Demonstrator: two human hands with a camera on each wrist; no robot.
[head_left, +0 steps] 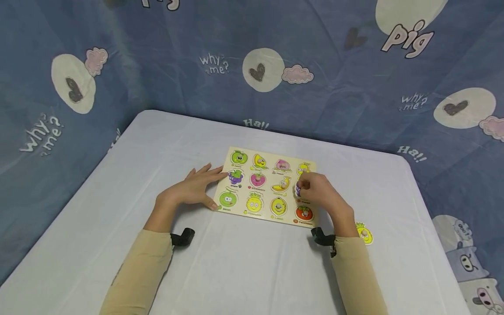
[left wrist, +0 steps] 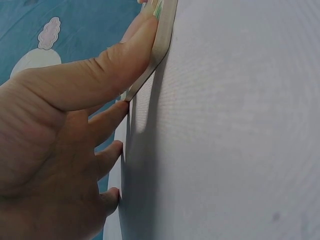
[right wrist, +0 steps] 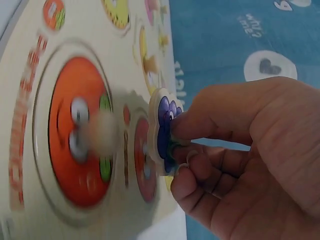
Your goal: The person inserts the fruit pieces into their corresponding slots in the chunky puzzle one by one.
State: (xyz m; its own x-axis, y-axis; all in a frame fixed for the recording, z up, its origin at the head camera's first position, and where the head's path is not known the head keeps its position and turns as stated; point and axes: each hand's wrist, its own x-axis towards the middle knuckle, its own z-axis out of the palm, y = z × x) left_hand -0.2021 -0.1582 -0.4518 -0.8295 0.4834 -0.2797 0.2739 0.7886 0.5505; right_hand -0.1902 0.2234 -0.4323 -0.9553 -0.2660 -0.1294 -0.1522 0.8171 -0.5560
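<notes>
A wooden fruit puzzle board (head_left: 246, 168) lies on the table. My left hand (head_left: 194, 187) rests at its left edge, fingers spread and fairly straight; in the left wrist view the thumb (left wrist: 100, 75) lies against the board's rim. Over the board's right side, my right hand (head_left: 320, 190) pinches a purple grape puzzle piece (right wrist: 162, 132) between thumb and fingers. That piece stands tilted on edge above the board, beside a round orange-coloured picture (right wrist: 144, 167). A persimmon piece (right wrist: 75, 175) with a wooden knob sits nearer the right wrist camera.
A yellow pineapple piece (head_left: 366, 236) lies on the white tablecloth (head_left: 252, 271), beside the right forearm. Other fruit pictures, such as a strawberry (head_left: 257, 180) and a lemon (head_left: 278, 206), fill the board. A blue patterned curtain (head_left: 189, 87) hangs behind the table.
</notes>
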